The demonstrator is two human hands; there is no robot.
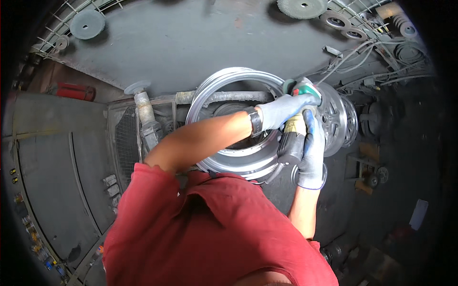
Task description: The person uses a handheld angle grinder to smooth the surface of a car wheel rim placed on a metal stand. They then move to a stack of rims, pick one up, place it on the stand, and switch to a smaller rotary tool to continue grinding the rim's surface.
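An angle grinder (291,144) with a dark body, a tan wrapped neck and a green-and-red head is held in both hands. My left hand (285,109), in a grey-and-blue glove below a dark wristwatch, closes over the head end. My right hand (313,150), gloved alike, wraps the right side of the tool; some of its fingers are hidden. Below the grinder and to its left stands a large bare silver wheel rim (248,164), close against my front. A small round disc (288,86) shows beside the grinder's head; whether it touches the rim cannot be made out.
Right of my hands stand spoked silver wheels (332,119). A grimy machine arm with a pale disc (137,87) rises at the left. Abrasive discs (87,24) hang on wire mesh at the back; cables (367,52) run along the right wall. A red cylinder (75,91) lies far left.
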